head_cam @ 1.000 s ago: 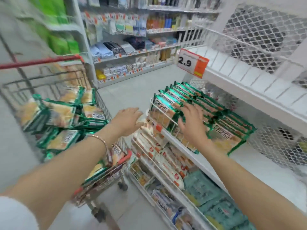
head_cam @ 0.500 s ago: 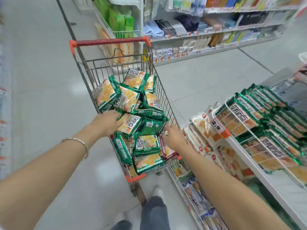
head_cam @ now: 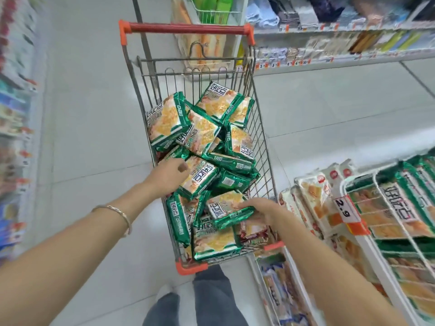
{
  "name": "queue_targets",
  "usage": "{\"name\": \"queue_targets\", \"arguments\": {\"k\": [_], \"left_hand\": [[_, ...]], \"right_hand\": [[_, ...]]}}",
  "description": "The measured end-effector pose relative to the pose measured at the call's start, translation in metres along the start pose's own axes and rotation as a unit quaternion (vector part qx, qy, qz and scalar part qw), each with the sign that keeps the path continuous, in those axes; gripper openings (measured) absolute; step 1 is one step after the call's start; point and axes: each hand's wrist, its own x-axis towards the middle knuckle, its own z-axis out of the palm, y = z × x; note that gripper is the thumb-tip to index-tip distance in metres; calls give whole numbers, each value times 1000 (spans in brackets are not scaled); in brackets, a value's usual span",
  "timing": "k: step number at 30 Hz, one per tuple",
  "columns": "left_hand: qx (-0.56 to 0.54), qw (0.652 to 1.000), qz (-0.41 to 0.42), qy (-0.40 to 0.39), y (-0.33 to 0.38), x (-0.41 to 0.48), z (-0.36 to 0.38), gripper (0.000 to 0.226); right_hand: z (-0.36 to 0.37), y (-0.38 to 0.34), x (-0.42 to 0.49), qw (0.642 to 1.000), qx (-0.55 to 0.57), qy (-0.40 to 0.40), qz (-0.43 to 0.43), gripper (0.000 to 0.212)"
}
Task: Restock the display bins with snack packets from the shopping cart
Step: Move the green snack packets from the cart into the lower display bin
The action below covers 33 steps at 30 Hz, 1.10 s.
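A packet (head_cam: 229,211) is clamped in the right hand (head_cam: 261,211) over the cart (head_cam: 263,147); another packet (head_cam: 200,176) is touched by the left hand (head_cam: 168,176), whose grip cannot be told. Many packets remain piled there, though the display bin (head_cam: 376,191) already looks well filled.

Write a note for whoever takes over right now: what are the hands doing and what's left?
Left hand: on a green packet in the cart, grip unclear.
Right hand: closed on another packet near the cart's front.
Cart: many packets piled inside.
Wire bin on the right, with the 2.9 price tag: already holds green packets.
Left: lift these packets, place them in the bin, repeat.
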Motion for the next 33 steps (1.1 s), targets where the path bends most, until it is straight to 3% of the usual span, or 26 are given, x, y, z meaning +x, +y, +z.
{"name": "queue_targets", "arguments": {"k": [2,4,6,9,11,13,15,17,19,20,22,24,26,28,30,32,33], "left_hand": [[-91,994,-53,8,7,7,8,30],[-176,979,-102,11,17,13,12,40],[-267,952,-142,-46,30,16,9,59],[-400,883,-150,-194,54,9,2,91],[-509,815,-157,-229,66,3,3,94],[-607,752,-158,-202,72,-4,5,87],[-655,727,-136,-155,67,-7,6,85],[-687,709,-112,-115,53,-9,6,104],[-680,719,-102,-106,41,-13,8,104],[-660,735,-98,-123,38,-16,11,95],[-613,769,-102,-146,40,-16,14,77],[-608,778,-115,-109,35,-10,14,68],[-612,777,-124,-78,31,-6,15,69],[-569,811,-120,-66,35,-11,18,69],[-526,841,-126,-14,38,-12,22,48],[-539,831,-137,20,37,-10,18,29],[-551,821,-145,21,34,-8,15,26]], "right_hand": [[-33,-16,-29,997,29,-68,-26,31],[-56,-25,-49,990,63,-110,-62,45],[-67,-32,-58,980,111,-136,-89,50],[-65,-44,-67,964,151,-168,-137,43],[-50,-51,-66,955,192,-168,-149,41],[-26,-53,-66,940,258,-172,-142,46],[-4,-49,-65,911,356,-170,-122,46],[15,-42,-66,870,447,-172,-113,37],[33,-37,-67,835,505,-188,-108,35],[41,-35,-68,837,497,-199,-110,34],[55,-30,-66,893,391,-193,-111,36],[61,-28,-65,938,277,-177,-115,53],[61,-24,-60,943,260,-163,-129,69],[61,-20,-58,939,268,-158,-145,65],[64,-14,-58,947,222,-180,-149,58],[63,0,-50,960,164,-180,-140,53],[62,7,-43,973,124,-144,-131,52]]}}
